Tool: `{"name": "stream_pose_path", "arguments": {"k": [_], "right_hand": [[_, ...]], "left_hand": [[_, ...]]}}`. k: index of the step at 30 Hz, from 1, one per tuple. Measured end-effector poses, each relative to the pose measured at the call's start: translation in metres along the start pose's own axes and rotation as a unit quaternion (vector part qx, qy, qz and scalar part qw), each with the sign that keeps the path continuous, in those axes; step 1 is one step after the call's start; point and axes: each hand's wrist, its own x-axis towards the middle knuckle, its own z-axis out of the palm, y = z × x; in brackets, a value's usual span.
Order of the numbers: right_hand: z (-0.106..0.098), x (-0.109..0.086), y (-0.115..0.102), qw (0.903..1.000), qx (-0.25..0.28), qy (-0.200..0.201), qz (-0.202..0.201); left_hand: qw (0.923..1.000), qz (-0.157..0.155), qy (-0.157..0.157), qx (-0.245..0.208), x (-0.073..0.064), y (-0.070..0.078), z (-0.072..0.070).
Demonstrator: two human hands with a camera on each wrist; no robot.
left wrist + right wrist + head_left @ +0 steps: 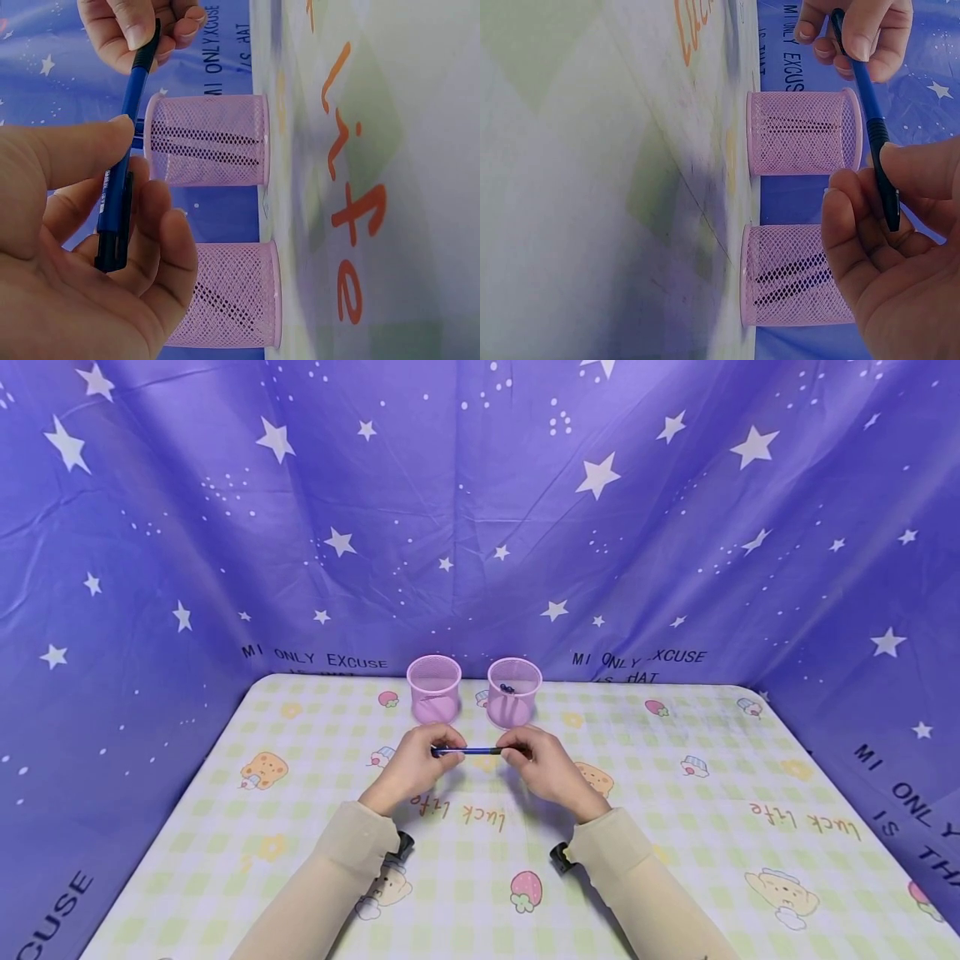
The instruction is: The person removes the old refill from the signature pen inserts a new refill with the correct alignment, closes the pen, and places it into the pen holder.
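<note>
A blue ballpoint pen [476, 751] with a black grip and clip is held level between my two hands, over the tablecloth. My left hand [422, 766] pinches its clip end between thumb and fingers. At the black grip section, near the tip, my right hand [546, 767] pinches it too. Just beyond the hands stand two pink mesh pen cups side by side. Pens [507, 688] show in the right cup [514, 714], two dark lines through its mesh. Inside the left cup [435, 706] a thin dark pen shape shows through the mesh.
A checked tablecloth [697, 827] with cartoon prints covers the table. Purple starry curtains [465, 510] hang behind and at both sides, close to the table's edges. Black wrist mounts [561, 857] sit at the sleeve cuffs.
</note>
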Motion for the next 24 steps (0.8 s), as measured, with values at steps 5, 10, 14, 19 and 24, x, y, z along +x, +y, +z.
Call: {"name": "stream_pose_path", "arguments": {"k": [5,10,14,19,24], "right_hand": [[-0.0006,-0.0006,-0.001,1.0,0.004,0.002,-0.004],[-0.0004,0.0,-0.0004,1.0,0.001,0.0,-0.002],[0.0,0.0001,-0.0001,1.0,0.001,0.0,-0.004],[0.0001,-0.0003,-0.0007,1.0,0.002,0.002,0.0],[0.0002,-0.0004,-0.0008,1.0,0.001,0.0,0.007]], "left_hand": [[1.0,0.002,0.002,0.003,0.0005,0.0,0.0003],[1.0,-0.005,0.0,0.0,0.0007,-0.0013,0.0005],[0.9999,-0.01,-0.004,-0.001,0.0005,-0.0013,0.0002],[0.9999,-0.014,-0.005,0.001,0.0005,-0.0005,-0.0002],[0.9998,-0.017,-0.005,-0.009,0.0001,0.0014,-0.0008]]}}
